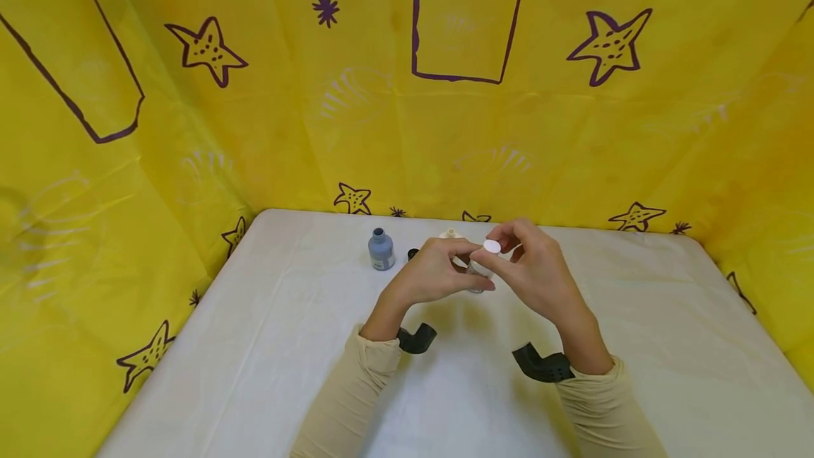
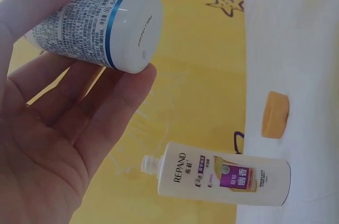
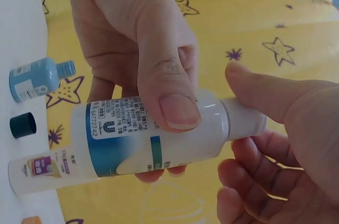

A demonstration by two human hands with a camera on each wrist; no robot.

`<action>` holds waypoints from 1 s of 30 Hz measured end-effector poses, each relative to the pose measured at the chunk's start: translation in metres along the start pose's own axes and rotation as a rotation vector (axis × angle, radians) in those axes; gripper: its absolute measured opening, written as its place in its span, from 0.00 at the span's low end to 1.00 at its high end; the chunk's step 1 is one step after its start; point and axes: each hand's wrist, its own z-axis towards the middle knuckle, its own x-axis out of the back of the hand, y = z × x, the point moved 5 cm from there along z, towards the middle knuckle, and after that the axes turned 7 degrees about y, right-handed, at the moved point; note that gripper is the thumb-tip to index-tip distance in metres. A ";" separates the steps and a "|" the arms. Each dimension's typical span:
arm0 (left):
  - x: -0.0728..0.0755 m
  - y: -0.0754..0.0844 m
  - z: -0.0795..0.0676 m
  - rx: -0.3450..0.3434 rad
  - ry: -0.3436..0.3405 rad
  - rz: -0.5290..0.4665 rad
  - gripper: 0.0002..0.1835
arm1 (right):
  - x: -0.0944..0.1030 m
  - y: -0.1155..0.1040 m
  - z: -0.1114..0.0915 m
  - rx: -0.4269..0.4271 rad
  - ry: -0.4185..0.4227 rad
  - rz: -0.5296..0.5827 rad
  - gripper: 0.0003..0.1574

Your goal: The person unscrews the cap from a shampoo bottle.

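Observation:
My left hand (image 1: 429, 273) grips a small white bottle (image 3: 206, 142) with a blue band and printed label, its thumb across the label in the right wrist view. Held above the table, the bottle shows its base in the left wrist view. At its top, my right hand (image 1: 534, 260) pinches the white cap (image 1: 492, 247) between thumb and fingers. The cap sits on the bottle's neck. Behind the hands stands a cream bottle (image 2: 225, 176) marked REPAND, its narrow neck uncapped. An orange cap (image 2: 276, 114) lies beside it on the table.
Left of the hands, a blue-grey bottle (image 1: 381, 251) stands upright with an open neck. A black cap (image 3: 23, 125) rests between it and the cream bottle. The white-covered table (image 1: 254, 345) meets yellow patterned cloth (image 1: 394, 126) at its back and sides. Black curved mounts (image 1: 416, 338) sit at both wrists.

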 end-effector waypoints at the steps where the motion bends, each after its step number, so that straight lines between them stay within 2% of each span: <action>1: 0.000 0.000 0.000 -0.002 0.001 0.003 0.15 | 0.000 0.000 0.000 0.002 0.000 0.003 0.17; 14: 0.003 -0.001 -0.001 -0.011 0.023 0.001 0.18 | -0.001 -0.004 0.000 0.080 -0.050 0.057 0.17; 23: 0.004 -0.004 -0.002 0.029 0.041 -0.011 0.16 | 0.000 -0.007 -0.002 0.133 -0.122 0.100 0.19; 30: 0.003 -0.005 0.000 0.024 0.027 -0.015 0.17 | 0.002 -0.006 -0.002 0.083 -0.146 0.127 0.27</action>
